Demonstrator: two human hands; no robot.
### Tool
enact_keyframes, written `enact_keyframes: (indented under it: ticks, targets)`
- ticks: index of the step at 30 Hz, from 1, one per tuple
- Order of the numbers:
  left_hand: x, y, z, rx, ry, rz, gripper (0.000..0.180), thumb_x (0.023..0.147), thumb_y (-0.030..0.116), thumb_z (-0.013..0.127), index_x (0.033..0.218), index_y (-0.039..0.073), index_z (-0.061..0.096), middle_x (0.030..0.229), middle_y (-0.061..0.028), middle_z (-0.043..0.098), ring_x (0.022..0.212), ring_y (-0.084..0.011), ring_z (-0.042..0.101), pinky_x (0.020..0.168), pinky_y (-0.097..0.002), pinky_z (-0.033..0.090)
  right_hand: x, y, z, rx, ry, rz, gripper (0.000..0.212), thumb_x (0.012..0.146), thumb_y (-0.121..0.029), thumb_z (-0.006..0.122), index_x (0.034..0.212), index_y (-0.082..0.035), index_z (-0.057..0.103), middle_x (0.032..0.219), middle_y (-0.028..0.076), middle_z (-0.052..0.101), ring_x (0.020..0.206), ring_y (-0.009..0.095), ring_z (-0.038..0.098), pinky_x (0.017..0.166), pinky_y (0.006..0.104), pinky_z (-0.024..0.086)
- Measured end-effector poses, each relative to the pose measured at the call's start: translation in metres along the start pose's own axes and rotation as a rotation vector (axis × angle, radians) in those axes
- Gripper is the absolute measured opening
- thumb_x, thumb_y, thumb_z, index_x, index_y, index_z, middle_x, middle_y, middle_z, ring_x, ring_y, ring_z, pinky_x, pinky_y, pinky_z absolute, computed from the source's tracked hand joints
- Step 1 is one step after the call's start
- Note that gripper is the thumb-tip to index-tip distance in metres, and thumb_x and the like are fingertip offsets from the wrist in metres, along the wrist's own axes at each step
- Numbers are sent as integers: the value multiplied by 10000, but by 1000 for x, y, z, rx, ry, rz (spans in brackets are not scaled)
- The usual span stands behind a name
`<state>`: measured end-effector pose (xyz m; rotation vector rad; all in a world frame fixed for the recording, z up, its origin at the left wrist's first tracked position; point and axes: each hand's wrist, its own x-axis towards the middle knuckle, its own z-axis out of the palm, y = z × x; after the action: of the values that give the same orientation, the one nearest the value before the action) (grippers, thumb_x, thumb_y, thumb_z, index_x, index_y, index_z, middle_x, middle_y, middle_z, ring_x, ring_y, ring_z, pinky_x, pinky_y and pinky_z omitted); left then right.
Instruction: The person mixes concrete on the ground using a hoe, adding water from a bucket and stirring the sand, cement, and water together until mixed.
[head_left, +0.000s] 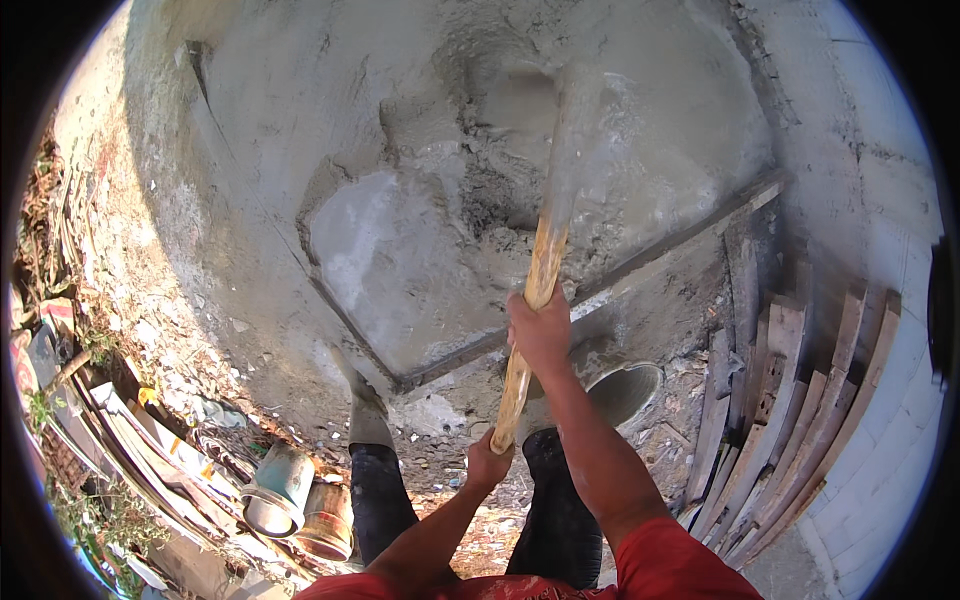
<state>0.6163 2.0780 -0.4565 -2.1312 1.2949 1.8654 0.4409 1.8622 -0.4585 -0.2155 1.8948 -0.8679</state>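
Both hands, left point(487, 462) and right point(540, 330), clamp the wooden handle point(530, 330), its blade seemingly buried in mortar point(500, 190).

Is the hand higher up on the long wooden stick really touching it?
Touching. The head view shows the right hand wrapped around the wooden handle, fingers closed over it, no gap. The left hand grips its lower end too.

The wet mortar heap point(480, 170) lies on the ground ahead of the person, with the tool's handle point(535, 300) running from it back toward the feet. A bucket point(625, 390) sits just right of the boots, planks point(790, 420) lean further right, and two buckets point(295, 500) lie left beside stacked boards point(140, 450).
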Motion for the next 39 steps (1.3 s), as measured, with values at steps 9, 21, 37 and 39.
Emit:
enact_keyframes:
  ticks: [9, 21, 37, 39]
  targets:
    - [66, 106, 49, -292, -109, -185, 323, 830, 201, 663, 1013, -62, 624, 733, -272, 643, 744, -406, 687, 677, -448, 511, 159, -33, 48, -427, -253, 20, 343, 834, -138, 624, 1069, 88, 518, 644, 126, 604, 478, 210, 606, 451, 359, 495]
    - [53, 84, -43, 313, -284, 68, 345, 846, 264, 639, 1164, 132, 639, 894, -219, 704, 843, -426, 680, 752, -536, 543, 83, -12, -60, 236, 268, 29, 157, 867, -106, 612, 927, -19, 496, 680, 36, 505, 468, 123, 492, 430, 313, 456]
    - [-83, -47, -303, 526, -279, -64, 227, 840, 249, 663, 991, 79, 654, 834, -219, 691, 847, -439, 670, 722, -511, 533, -136, 81, 129, 570, 142, 489, 156, 894, -90, 620, 933, -96, 468, 641, 4, 459, 475, 148, 476, 461, 355, 461]
    - [-56, -38, -225, 446, -220, -137, 236, 831, 248, 678, 975, 63, 650, 830, -222, 690, 846, -440, 673, 719, -511, 531, -59, 101, 103, 485, 46, 493, 156, 879, -92, 616, 926, -77, 468, 643, 20, 475, 462, 160, 489, 426, 343, 458]
